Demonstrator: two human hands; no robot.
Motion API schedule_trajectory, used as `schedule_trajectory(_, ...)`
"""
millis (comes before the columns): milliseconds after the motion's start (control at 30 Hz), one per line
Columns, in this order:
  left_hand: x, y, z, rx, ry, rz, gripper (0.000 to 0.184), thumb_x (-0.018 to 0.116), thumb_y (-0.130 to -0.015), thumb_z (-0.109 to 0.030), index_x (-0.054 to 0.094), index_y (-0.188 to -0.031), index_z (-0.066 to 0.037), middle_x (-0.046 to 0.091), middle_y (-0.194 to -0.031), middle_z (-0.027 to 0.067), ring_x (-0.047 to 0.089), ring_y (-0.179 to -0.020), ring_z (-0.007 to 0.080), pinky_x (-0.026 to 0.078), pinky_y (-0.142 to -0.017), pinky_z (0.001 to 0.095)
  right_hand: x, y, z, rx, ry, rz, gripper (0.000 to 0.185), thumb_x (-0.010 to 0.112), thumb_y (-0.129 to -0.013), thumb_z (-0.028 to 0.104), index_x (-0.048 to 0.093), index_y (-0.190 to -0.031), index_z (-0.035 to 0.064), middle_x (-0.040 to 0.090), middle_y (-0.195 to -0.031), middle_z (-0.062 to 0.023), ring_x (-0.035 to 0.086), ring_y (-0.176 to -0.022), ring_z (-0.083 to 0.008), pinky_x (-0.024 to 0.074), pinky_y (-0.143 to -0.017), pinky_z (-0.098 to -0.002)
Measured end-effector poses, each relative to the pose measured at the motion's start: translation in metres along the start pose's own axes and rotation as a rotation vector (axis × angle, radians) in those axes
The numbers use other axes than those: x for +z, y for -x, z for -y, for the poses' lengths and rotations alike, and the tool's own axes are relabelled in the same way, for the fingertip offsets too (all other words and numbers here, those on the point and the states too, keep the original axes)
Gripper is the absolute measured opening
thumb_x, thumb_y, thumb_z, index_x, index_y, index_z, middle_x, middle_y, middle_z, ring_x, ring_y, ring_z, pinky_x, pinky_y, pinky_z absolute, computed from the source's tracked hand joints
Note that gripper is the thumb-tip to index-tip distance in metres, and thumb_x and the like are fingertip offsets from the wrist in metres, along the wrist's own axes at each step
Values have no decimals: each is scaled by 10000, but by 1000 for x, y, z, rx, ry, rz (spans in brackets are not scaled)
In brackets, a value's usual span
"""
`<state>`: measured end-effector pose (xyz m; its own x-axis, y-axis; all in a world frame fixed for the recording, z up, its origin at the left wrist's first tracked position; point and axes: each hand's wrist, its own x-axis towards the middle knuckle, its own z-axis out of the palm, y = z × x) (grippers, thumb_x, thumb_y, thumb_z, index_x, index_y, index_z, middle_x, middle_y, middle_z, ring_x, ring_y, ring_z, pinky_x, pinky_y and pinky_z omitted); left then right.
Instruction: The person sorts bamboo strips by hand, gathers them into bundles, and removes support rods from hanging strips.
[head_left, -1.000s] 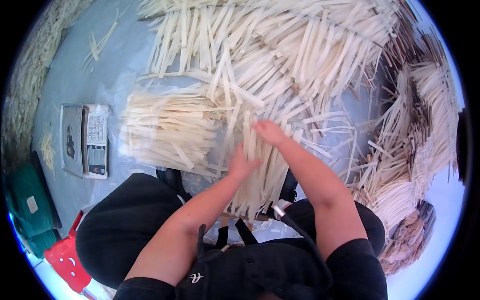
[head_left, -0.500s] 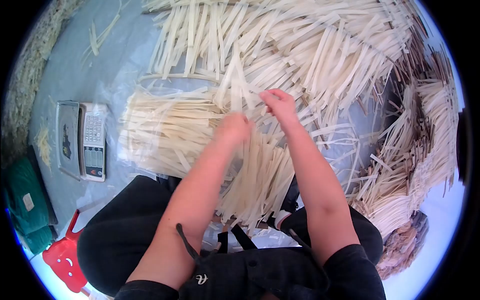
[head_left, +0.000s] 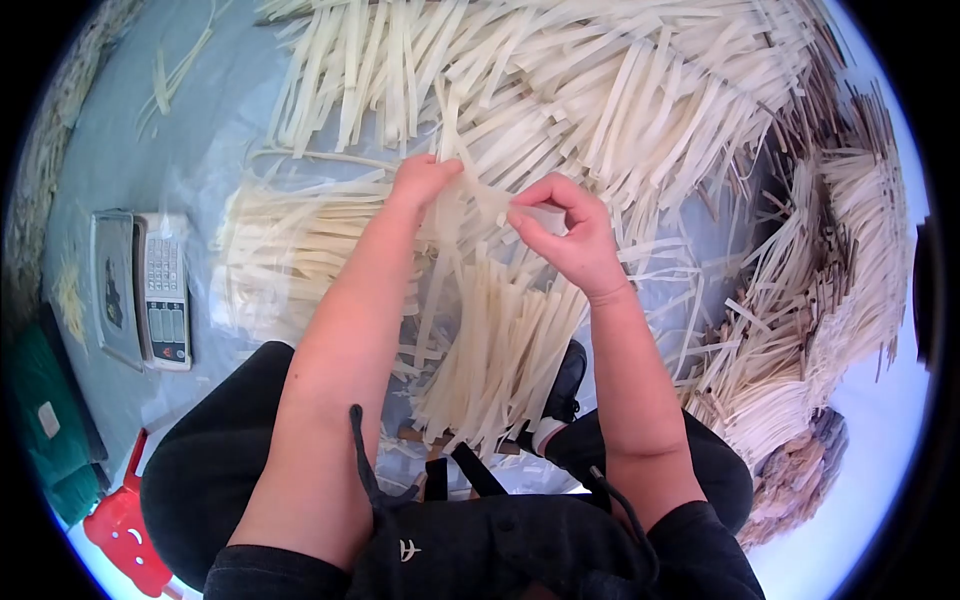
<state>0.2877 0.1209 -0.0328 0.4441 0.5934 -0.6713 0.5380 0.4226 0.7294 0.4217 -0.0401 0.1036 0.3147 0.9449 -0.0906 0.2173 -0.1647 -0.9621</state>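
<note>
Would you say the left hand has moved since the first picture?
Yes: the left hand has moved forward, from beside the near right corner of the strip bundle next to the digital scale to its far right corner.

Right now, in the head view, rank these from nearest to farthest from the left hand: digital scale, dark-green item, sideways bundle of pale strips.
From the left hand:
1. Sideways bundle of pale strips, just to its left.
2. Digital scale, farther left.
3. Dark-green item, lower left, at the view's edge.
</note>
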Motion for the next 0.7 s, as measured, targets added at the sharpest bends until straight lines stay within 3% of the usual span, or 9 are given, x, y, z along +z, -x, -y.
schedule_trajectory(33, -3, 7, -7, -106, 174, 148, 554, 704, -788, -424, 586, -1180, -50, 588, -1208, 116, 583, -1102, 273, 448, -944, 429, -2, 0, 2, -16, -53, -17, 103, 714, -800, 69, 639, -853, 23, 581, -798, 8, 531, -763, -64, 430, -693, -210)
schedule_trajectory(67, -3, 16, -12, -104, 171, 149, 554, 704, -788, -424, 586, -1180, -50, 588, -1208, 116, 583, -1102, 273, 448, -944, 429, -4, 0, 8, -17, -54, -21, 103, 714, -800, 69, 639, -853, 23, 581, -798, 8, 531, -763, -64, 430, -693, -210)
schedule_trajectory(133, 1, 37, -18, -43, 250, 144, 404, 668, -843, -343, 593, -1121, -59, 618, -1107, 86, 628, -925, 211, 500, -827, 383, -8, 2, 21, -138, -166, -231, 72, 709, -819, 60, 653, -855, 32, 589, -810, 2, 539, -810, -78, 420, -734, -215)
schedule_trajectory(167, 4, 43, -17, -38, 246, 149, 404, 668, -843, -343, 593, -1121, -59, 618, -1107, 86, 628, -925, 211, 500, -827, 383, -14, 0, 23, -287, -15, -290, 59, 667, -879, 85, 652, -913, 39, 599, -822, -12, 554, -850, -97, 420, -787, -228)
schedule_trajectory(233, 7, 61, -21, -15, 627, 249, 336, 608, -900, -256, 571, -1171, -60, 629, -1055, 73, 608, -893, 157, 495, -777, 296, -16, 3, 43, -264, -147, -370, 84, 635, -908, 112, 636, -944, 36, 600, -817, -19, 562, -854, -105, 423, -808, -236)
schedule_trajectory(333, 14, 105, -41, 79, 633, 289, 301, 544, -947, -154, 552, -1230, -52, 613, -975, 28, 585, -820, 119, 502, -720, 239, -28, 10, 64, -277, -278, -453, 184, 530, -983, 205, 578, -986, 28, 596, -793, -37, 592, -830, -132, 454, -831, -270)
schedule_trajectory(400, 19, 119, -38, 150, 627, 320, 320, 544, -952, -153, 543, -1259, -63, 612, -974, 23, 574, -799, 107, 497, -709, 236, -36, 20, 86, -207, -553, -434, 220, 524, -983, 253, 561, -936, 42, 586, -749, -42, 598, -740, -142, 495, -758, -300)
schedule_trajectory(633, 25, 190, -58, 288, 499, 420, 373, 557, -959, -174, 517, -1322, -96, 614, -997, 10, 532, -748, 65, 476, -694, 226, -59, 62, 161, -199, -642, -609, 253, 571, -949, 286, 554, -914, 36, 539, -649, -27, 545, -594, -126, 508, -591, -321)
schedule_trajectory(700, 27, 220, -70, 342, 475, 458, 389, 562, -957, -178, 507, -1334, -101, 611, -1007, 5, 530, -753, 66, 475, -702, 232, -70, 70, 171, -81, -728, -621, 232, 614, -922, 264, 555, -917, 39, 526, -638, -16, 509, -541, -122, 498, -578, -313)
